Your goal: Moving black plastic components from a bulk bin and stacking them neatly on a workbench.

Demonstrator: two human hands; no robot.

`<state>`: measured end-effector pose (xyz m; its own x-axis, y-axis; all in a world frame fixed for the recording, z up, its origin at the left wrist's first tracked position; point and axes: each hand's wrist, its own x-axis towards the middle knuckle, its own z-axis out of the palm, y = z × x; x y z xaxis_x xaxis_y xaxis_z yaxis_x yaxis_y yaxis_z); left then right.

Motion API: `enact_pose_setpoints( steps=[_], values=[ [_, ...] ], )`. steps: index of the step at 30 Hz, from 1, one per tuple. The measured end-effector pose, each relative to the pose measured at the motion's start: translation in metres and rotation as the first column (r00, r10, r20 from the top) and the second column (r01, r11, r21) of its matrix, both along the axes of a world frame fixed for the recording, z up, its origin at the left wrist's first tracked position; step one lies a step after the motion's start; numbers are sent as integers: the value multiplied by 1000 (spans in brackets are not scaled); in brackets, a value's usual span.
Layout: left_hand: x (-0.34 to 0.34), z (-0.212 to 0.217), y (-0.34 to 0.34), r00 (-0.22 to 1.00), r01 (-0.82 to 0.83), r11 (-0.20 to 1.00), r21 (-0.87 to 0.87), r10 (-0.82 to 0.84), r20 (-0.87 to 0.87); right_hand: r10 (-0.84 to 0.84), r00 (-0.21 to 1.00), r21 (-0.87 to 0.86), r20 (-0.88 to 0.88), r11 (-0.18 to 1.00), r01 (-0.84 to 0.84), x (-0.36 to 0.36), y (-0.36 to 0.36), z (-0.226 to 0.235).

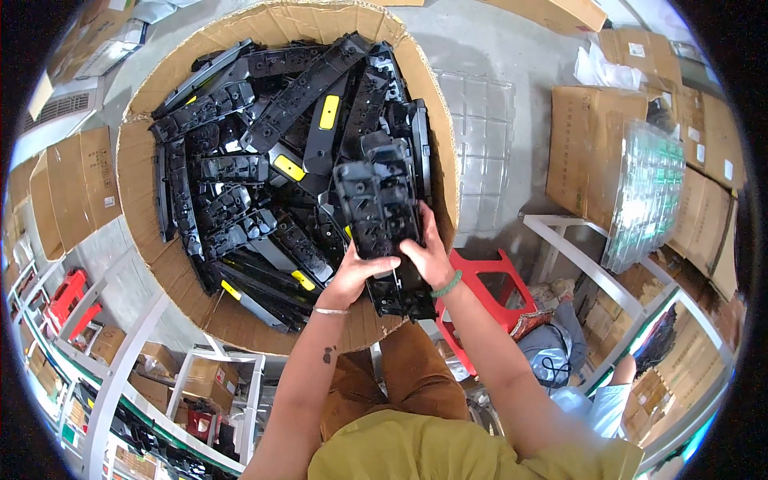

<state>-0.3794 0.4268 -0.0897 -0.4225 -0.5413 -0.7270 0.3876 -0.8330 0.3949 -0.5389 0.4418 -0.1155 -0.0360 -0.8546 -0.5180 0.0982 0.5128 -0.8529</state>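
The black parts (368,196) seem matt plastic, the bin (141,192) rough cardboard.

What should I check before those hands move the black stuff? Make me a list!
1. Left hand gripping the held black parts: ok.
2. Right hand gripping them too, from the other side: ok.
3. Number of pieces in that bundle: cannot tell; they overlap and look blurry.
4. Bundle not touching the rim of the cardboard box: cannot tell; it overlaps the near right rim in this view.
5. Loose black parts in the box lying neatly: not ok; they're jumbled at different angles.
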Motion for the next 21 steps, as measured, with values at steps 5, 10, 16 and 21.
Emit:
enact_pose_setpoints(
  steps=[5, 10, 16, 21],
  values=[
    [-5, 1, -25, 998, -59, 998, -12, 59, -2, 86, 943, 53, -322, 996, -72, 11, -29, 4],
    [-6, -4, -24, 999, -51, 999, 9, 51, 17, 264, 865, 157, -427, 963, -217, -1, -43, 6],
    [4, -5, -17, 998, -34, 999, -30, 35, 42, 150, 987, 249, -66, 960, -129, 5, -47, 2],
    [15, -14, 2, 992, -129, 992, 4, 129, -17, 263, 860, 177, -437, 963, -204, 18, -37, 1]
  ],
)
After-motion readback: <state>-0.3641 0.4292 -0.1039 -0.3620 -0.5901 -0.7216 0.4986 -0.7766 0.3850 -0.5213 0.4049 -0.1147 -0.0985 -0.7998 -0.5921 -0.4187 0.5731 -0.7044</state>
